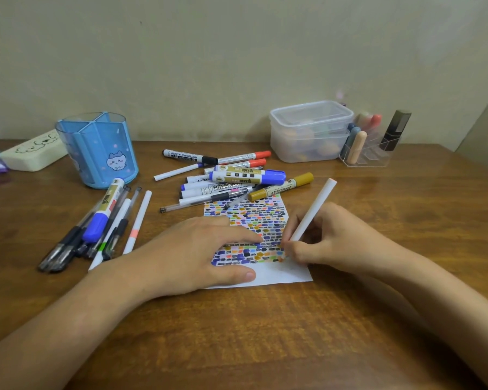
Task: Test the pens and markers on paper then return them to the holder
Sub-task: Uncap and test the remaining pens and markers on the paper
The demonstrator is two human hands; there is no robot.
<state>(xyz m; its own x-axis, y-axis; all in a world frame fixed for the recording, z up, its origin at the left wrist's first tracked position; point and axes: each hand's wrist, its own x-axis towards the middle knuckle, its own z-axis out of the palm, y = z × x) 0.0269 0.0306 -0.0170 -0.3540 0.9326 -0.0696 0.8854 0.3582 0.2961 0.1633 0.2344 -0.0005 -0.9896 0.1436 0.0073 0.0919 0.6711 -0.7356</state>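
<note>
A sheet of paper (pixel 282 273) covered in small coloured marks lies on the wooden table. My left hand (pixel 197 254) rests flat on it, fingers straight. My right hand (pixel 321 243) grips a white marker (pixel 313 212), its tip touching the paper near the lower right rows. The blue pen holder (pixel 99 150) stands at the back left and looks empty. One pile of pens and markers (pixel 231 175) lies behind the paper. A second pile of pens (pixel 102 226) lies left of my left hand.
A cream case (pixel 31 153) sits at the far left by the wall. A lidded clear plastic box (pixel 310 130) and a clear organiser with cosmetics (pixel 372 144) stand at the back right. The table's front half holds only my forearms.
</note>
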